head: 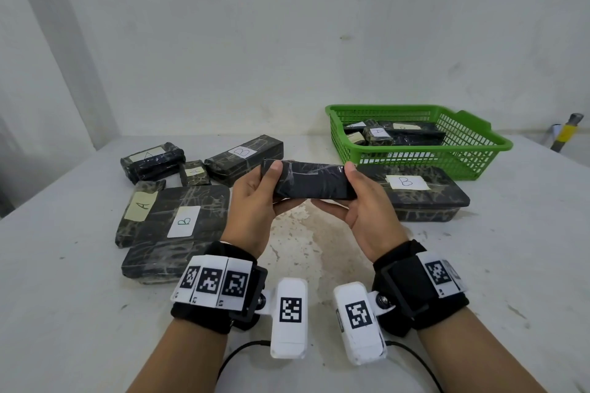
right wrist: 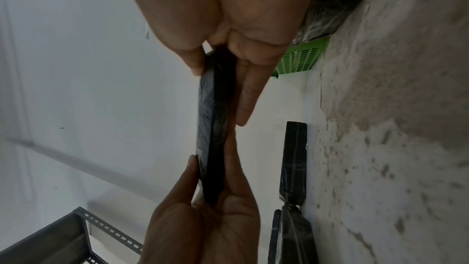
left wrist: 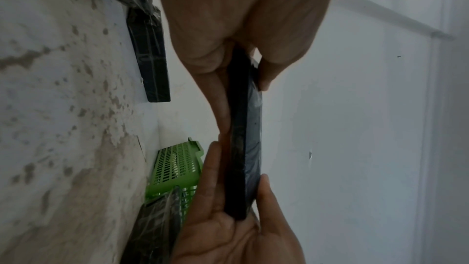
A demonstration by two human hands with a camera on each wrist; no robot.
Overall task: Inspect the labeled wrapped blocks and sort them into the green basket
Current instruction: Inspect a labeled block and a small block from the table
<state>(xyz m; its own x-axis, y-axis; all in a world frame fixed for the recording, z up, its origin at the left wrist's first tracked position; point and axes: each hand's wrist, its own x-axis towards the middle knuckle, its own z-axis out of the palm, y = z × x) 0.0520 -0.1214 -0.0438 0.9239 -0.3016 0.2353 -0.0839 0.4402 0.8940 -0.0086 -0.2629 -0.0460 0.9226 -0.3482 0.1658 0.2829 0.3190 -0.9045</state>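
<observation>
Soft, even light is being spread across the head view, with only faint shadows being cast. Straight lines are being bowed near its edges. Both wrist views are being rendered dimmer and grainier, with nearby skin being blurred and colours being muted.

The head camera looks forward and down over the bench (head: 479, 265). Both wrist cameras (rolled sideways, facing each other) sit close, sharing the held block (left wrist: 243, 148) and the green basket (right wrist: 302, 59).

Green basket (head: 464, 153); black wrapped block (head: 314, 183)
</observation>
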